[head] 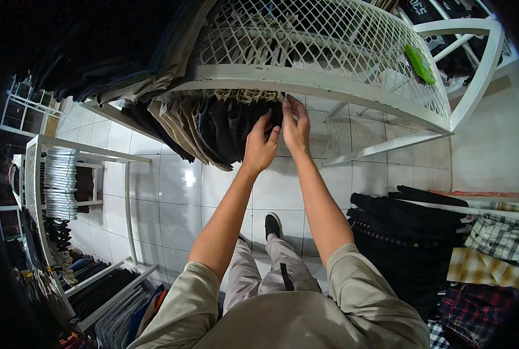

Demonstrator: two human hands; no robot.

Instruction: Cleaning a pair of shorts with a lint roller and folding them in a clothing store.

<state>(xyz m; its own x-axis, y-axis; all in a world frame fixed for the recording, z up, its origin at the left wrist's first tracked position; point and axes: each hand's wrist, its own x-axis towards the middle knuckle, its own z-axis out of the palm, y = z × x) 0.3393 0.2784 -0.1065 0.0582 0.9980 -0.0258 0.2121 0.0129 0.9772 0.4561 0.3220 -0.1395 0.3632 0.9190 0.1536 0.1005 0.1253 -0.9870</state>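
Note:
Dark garments (229, 124) hang in a tight row beneath the white metal mesh rack (311, 85), with tan and beige garments (176, 122) to their left. Cream-coloured hanger clips or tags (250, 95) line the top of the row. My left hand (261, 144) is at the right end of the dark garments, fingers bent against the cloth. Beside it, my right hand (296, 126) reaches up to the row's last dark garment, fingertips just under the rack's rail. Whether either hand pinches the cloth is hard to make out.
A bright green object (419, 64) sits on the mesh at right. To my lower right are black garments (403, 235) and folded plaid shirts (501, 237). At left stands another white rack (128, 209) holding clothes. White floor tiles (178, 196) lie below.

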